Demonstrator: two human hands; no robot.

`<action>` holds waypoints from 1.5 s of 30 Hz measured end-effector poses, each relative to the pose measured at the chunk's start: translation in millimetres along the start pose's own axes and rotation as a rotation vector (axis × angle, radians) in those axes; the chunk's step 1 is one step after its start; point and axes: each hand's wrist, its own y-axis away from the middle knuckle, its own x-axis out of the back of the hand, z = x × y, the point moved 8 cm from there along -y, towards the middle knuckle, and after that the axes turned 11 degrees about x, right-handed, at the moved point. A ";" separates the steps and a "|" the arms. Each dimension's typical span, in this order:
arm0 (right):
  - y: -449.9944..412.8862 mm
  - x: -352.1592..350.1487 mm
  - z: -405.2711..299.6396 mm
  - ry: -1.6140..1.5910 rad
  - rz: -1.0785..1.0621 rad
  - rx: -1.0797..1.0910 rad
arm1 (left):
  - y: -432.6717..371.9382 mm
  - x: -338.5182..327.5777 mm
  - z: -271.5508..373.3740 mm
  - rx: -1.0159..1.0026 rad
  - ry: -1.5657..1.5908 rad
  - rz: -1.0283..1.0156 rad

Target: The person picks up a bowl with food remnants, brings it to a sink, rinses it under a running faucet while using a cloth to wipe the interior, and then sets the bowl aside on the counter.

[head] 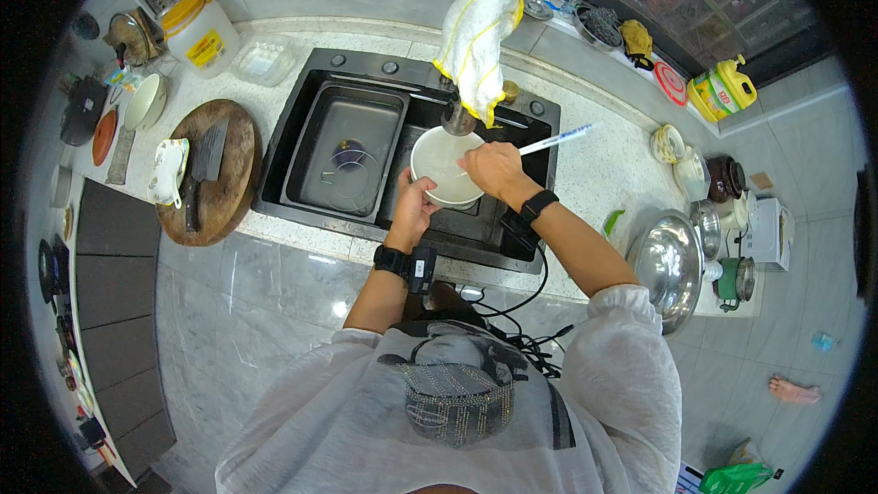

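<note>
A white round bowl (439, 163) is tilted over the right side of the black double sink (363, 65), just below the tap (458, 119). My left hand (413, 209) grips its near left rim, thumb on the edge. My right hand (499, 168) reaches over the bowl's right rim, fingers inside, closed on a white utensil with a blue-patterned handle (557, 140). The utensil's other end is hidden by the hand and bowl. Over the tap hangs a white cloth with yellow edging (480, 27). A wire rack (353, 180) lies in the left basin.
A round wooden board (236, 202) left of the sink carries a cleaver (208, 154) and a patterned dish (168, 168). On the right counter are a green pepper (614, 221) and a large steel basin (667, 274). Black cables (528, 343) hang before me. Another person's foot (794, 391) shows at right.
</note>
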 end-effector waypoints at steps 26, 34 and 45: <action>-2.0 2.9 18.8 -0.292 0.040 0.018 | -1.6 -6.8 7.5 -0.020 -0.005 0.054; 1.6 15.6 15.4 -0.227 -0.019 -0.087 | -5.2 -6.1 9.3 -0.007 0.013 0.032; -7.5 -4.8 29.2 -0.202 0.019 -0.049 | -2.9 -8.0 12.1 -0.041 -0.021 0.021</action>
